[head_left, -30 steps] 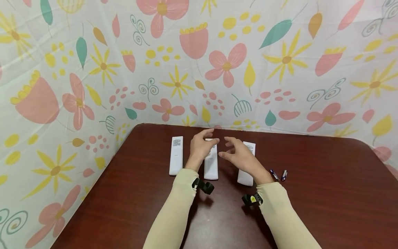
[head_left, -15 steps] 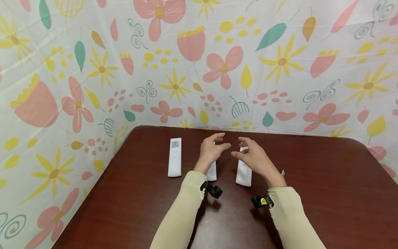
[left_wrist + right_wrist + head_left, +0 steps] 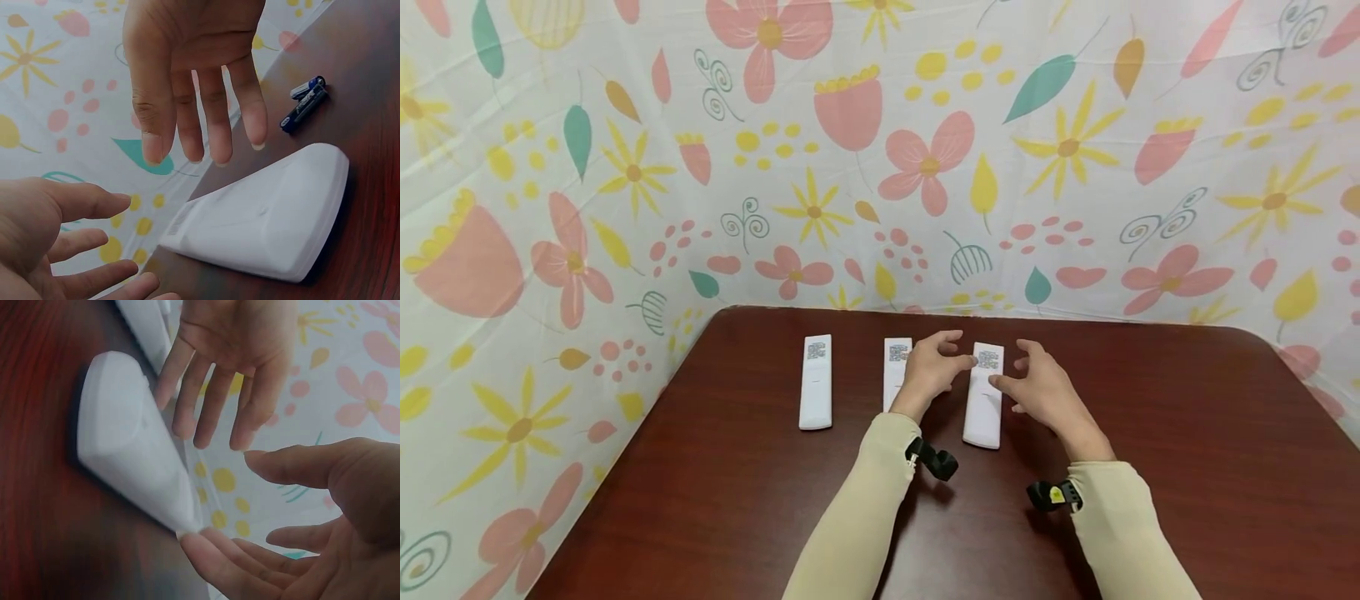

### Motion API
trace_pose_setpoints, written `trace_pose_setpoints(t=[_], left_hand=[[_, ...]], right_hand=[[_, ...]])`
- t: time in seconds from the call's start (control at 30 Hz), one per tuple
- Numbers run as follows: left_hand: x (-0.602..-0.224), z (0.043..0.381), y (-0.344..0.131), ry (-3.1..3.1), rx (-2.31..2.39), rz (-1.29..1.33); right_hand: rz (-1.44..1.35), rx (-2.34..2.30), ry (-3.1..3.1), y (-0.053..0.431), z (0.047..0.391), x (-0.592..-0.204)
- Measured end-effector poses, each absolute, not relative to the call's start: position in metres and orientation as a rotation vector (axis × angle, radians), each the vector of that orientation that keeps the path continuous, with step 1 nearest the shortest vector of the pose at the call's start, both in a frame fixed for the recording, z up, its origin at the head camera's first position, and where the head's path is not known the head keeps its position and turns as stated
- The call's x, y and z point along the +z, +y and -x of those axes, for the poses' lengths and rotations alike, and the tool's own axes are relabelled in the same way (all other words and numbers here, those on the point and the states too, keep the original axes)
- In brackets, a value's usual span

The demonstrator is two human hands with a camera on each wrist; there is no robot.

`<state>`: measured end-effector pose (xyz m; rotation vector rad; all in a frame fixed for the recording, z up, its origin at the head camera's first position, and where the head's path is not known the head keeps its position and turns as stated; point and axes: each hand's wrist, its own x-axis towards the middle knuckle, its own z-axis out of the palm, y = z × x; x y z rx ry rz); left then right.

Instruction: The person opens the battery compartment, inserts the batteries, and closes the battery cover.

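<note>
Both hands hover at either side of a white remote control (image 3: 983, 408), the rightmost of three lying back-side up, a printed code near its far end. My left hand (image 3: 934, 367) has its fingers apart and loosely bent, thumb tip overlapping the remote's left edge in the head view. Opposite it, my right hand (image 3: 1041, 387) is spread the same way, thumb overlapping the right edge. Neither hand holds anything. In the left wrist view the remote (image 3: 269, 219) lies below the fingertips, and the right wrist view shows its near end (image 3: 109, 412).
The middle remote (image 3: 897, 354) is partly hidden by the left hand; another remote (image 3: 816, 392) lies at the left. Two small batteries (image 3: 304, 107) rest on the dark wooden table (image 3: 737, 500), beyond the right remote. A flower-patterned cloth (image 3: 865, 192) hangs behind the table.
Both hands have moved right, from around the middle remote to around the right one. The middle remote's coded end has come into view; the batteries are now hidden in the head view.
</note>
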<state>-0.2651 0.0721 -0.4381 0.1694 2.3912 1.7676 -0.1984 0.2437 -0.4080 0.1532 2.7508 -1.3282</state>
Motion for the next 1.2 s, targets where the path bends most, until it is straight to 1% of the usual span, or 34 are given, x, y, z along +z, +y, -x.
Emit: trace_pose_setpoints(t=[0.37, 0.7, 1.2], left_hand=[[-0.444, 0.263, 0.088, 2.415, 1.729, -0.103], [-0.446, 0.264, 0.088, 2.313, 1.747, -0.057], [-0.451, 0.262, 0.083, 2.183, 1.837, -0.038]], right_hand=[[-0.2, -1.417, 2.594, 0.249, 0.201, -0.419], [-0.16, -1.4, 2.61, 0.244, 0.205, -0.429], [-0.101, -1.458, 2.57, 0.251, 0.207, -0.436]])
